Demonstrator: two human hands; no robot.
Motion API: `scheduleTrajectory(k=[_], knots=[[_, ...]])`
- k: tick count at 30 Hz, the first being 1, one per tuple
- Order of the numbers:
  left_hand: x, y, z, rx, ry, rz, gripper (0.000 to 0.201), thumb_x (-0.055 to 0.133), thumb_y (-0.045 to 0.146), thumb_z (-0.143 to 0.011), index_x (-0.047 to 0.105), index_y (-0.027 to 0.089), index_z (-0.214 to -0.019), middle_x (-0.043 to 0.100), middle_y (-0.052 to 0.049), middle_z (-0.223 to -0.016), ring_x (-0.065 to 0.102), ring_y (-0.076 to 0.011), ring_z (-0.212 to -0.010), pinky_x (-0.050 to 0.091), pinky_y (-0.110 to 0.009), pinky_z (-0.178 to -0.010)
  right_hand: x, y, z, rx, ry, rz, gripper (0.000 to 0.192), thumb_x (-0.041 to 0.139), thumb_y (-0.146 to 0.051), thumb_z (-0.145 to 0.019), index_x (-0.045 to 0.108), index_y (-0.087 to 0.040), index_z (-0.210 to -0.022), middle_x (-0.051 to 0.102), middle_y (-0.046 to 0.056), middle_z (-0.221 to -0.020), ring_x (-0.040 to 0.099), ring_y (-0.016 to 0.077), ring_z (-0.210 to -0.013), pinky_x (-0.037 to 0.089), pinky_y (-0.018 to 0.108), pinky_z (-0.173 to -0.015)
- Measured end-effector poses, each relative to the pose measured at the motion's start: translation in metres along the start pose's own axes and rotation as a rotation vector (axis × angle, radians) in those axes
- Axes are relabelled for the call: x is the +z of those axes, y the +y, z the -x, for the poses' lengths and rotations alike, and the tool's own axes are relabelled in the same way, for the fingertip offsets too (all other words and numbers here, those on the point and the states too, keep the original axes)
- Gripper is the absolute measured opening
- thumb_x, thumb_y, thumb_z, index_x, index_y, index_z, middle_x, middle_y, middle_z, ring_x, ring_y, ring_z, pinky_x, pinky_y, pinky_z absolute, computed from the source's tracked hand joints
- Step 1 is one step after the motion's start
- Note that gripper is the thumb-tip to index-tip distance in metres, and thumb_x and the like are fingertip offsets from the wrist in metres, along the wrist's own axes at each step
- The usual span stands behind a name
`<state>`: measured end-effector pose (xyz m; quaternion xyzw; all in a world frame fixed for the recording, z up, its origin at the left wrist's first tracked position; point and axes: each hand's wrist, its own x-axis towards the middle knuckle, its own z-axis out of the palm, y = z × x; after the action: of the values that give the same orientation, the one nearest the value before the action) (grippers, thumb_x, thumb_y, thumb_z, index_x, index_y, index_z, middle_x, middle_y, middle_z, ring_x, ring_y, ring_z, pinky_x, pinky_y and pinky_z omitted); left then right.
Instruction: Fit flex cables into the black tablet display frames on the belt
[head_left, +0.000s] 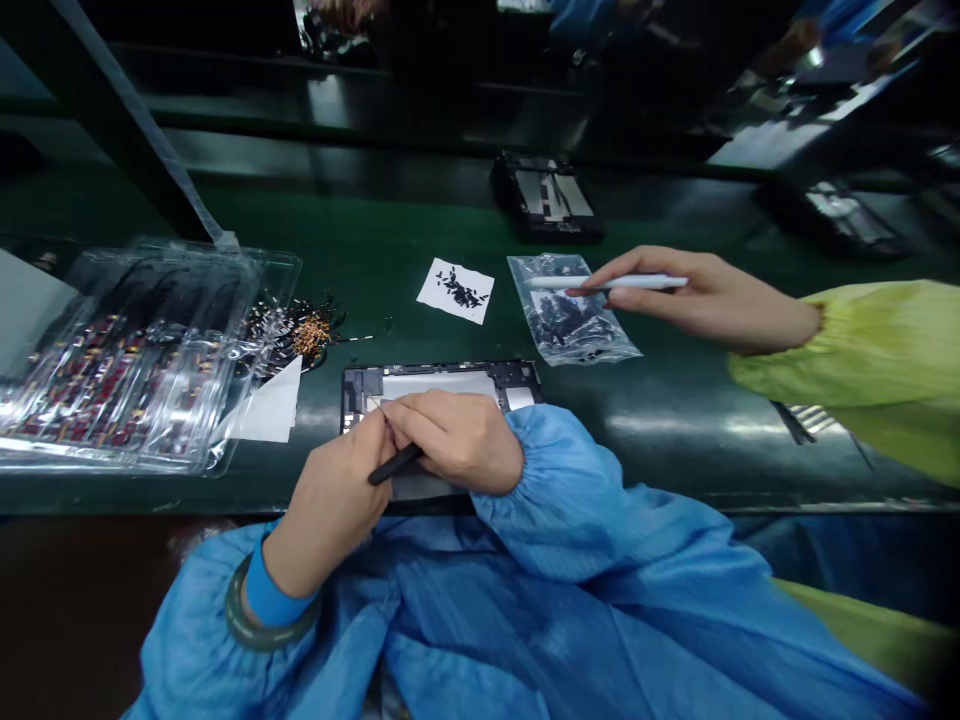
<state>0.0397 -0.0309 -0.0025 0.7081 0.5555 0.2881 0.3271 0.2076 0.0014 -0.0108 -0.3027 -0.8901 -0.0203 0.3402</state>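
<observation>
"Device (pixel 442 383): where is it?"

"Flat on the bench (pixel 675 400), near edge, right under both hands."

"Fingers?"

"Left hand (pixel 337 500) comes from 8 o'clock, thumb and finger pinched together over the device's 10 o'clock side; what's between them I can't tell. Right hand (pixel 461 435) reaches in from 4, fingers curled over a rod (pixel 394 466) that pokes out towards 8."

"How would it handle?"

"Light and stiff, I'd guess, but fragile on its exposed face, perhaps slippery too. Hold it by the 3 and 9 o'clock edges."

"Around it?"

"Paper (pixel 429 295) at 12; bag (pixel 626 345) between 1 and 2, beneath a co-worker's hand (pixel 705 295) gripping a pen (pixel 555 283)."
</observation>
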Motion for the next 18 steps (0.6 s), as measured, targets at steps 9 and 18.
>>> scheduleTrajectory(k=[9,18], knots=[[-0.010,0.012,0.000,-0.445,0.012,1.003,0.031,0.060,0.041,-0.084,0.067,0.016,-0.100,0.049,0.003,-0.057,0.037,-0.0062,-0.039,0.023,-0.018,-0.036,-0.009,-0.001,0.001,0.253,0.094,-0.209,0.017,0.052,-0.020,-0.091,0.063,-0.021,-0.078,0.068,0.002,-0.070,0.064,0.0136,-0.064,0.050,0.025,-0.061],[0.002,0.014,0.007,-0.355,-0.130,0.930,0.032,0.066,0.045,-0.081,0.071,0.014,-0.088,0.064,-0.005,-0.070,0.062,-0.0141,-0.062,0.051,-0.025,-0.059,-0.008,-0.006,-0.027,0.893,0.056,-0.915,0.026,0.064,-0.043,-0.084,0.072,-0.018,-0.087,0.075,0.003,-0.083,0.069,0.0147,-0.071,0.055,0.026,-0.063]])
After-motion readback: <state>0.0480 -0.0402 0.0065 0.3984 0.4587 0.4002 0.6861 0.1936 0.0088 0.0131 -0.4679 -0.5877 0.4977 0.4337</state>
